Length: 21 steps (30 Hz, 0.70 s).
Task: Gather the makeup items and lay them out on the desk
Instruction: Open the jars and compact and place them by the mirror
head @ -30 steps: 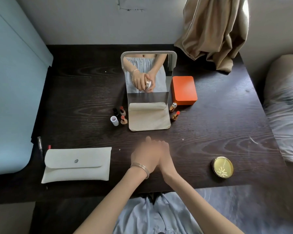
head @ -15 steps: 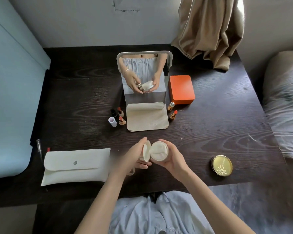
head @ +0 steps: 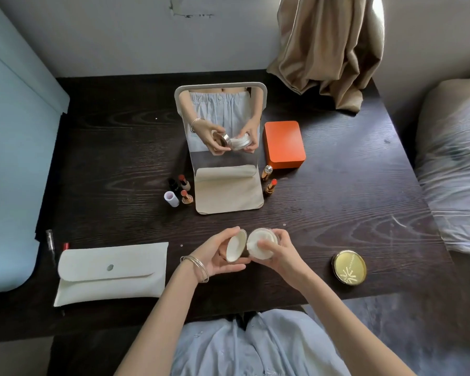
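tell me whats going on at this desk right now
A person sits at a dark desk facing a standing mirror, holding an opened white compact just above the desk. The left hand grips the lid, tilted open, and the right hand holds the base with its pale puff showing. Already laid out: several lipsticks beside the mirror, an orange box, a gold compact and a white pouch.

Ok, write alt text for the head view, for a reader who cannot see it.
A person's left hand holds a round white lid beside the open white jar gripped in the right hand, above a dark wooden desk. Behind stand a mirror, lipsticks and an orange box; a white pouch and gold compact lie nearer.
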Motion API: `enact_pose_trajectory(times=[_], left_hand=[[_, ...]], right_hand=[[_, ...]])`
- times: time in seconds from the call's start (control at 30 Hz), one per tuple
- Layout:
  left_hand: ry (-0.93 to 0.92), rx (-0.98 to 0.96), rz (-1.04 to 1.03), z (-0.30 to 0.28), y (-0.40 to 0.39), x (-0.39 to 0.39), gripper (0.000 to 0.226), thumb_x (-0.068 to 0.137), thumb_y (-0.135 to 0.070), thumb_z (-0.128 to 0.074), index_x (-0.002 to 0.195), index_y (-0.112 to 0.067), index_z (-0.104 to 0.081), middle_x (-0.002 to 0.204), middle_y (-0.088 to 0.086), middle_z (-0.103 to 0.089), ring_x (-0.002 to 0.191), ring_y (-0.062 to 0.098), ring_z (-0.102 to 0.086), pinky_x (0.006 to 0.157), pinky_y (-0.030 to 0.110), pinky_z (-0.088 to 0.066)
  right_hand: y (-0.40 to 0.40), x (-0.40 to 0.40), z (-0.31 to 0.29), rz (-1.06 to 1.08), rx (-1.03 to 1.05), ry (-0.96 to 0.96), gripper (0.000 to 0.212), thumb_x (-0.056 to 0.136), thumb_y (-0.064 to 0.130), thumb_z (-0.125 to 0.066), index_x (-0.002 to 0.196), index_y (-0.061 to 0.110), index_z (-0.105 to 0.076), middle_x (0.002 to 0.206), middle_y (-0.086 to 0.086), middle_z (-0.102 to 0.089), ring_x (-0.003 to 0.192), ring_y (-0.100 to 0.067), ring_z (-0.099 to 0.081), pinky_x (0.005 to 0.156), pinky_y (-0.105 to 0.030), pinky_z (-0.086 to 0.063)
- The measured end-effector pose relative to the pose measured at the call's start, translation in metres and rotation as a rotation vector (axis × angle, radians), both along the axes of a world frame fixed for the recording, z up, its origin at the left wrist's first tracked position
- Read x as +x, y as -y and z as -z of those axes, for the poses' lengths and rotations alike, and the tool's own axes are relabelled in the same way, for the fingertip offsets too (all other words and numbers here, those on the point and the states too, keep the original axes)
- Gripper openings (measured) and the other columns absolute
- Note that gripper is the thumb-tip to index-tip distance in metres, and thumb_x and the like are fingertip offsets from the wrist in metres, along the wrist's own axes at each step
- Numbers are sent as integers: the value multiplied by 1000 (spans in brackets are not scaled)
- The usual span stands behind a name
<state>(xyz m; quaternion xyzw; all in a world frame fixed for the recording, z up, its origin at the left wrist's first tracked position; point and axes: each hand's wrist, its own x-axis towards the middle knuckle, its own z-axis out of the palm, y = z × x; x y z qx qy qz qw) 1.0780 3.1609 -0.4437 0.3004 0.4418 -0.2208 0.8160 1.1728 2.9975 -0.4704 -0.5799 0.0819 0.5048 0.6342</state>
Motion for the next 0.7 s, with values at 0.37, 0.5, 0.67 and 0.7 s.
enact_pose_trajectory(times=[0.37, 0.5, 0.67, 0.7], left_hand=[[-117, 71, -202, 18, 18, 51, 31, 83, -37, -66, 108, -20, -59, 113, 10, -55, 101, 28, -58, 68, 47, -56], [-124, 136, -178, 20, 20, 57, 24, 83, -32, -67, 103, -20, -59, 112, 8, -53, 100, 26, -56, 65, 43, -57], [-123, 281, -59, 22, 23, 56, 7, 87, -17, -61, 93, -20, -60, 124, 12, -51, 113, 27, -52, 63, 37, -57], [-124, 290, -37, 22, 24, 54, 7, 87, -16, -60, 93, -19, -60, 123, 12, -51, 111, 26, -52, 62, 35, -57]], right_hand=[[6, 74, 12, -145, -411, 501, 46, 82, 23, -71, 118, 17, -43, 108, -5, -60, 90, -11, -56, 79, -27, -44], [3, 87, 11, -267, -477, 673, 45, 81, 24, -71, 120, 14, -50, 114, -5, -55, 100, -17, -55, 83, -28, -45], [-1, 89, 9, -398, -554, 856, 50, 83, 27, -69, 129, 12, -54, 125, -7, -51, 115, -22, -47, 101, -38, -41], [-1, 89, 8, -417, -547, 878, 50, 83, 27, -69, 129, 13, -54, 125, -7, -53, 117, -24, -47, 102, -41, -41]])
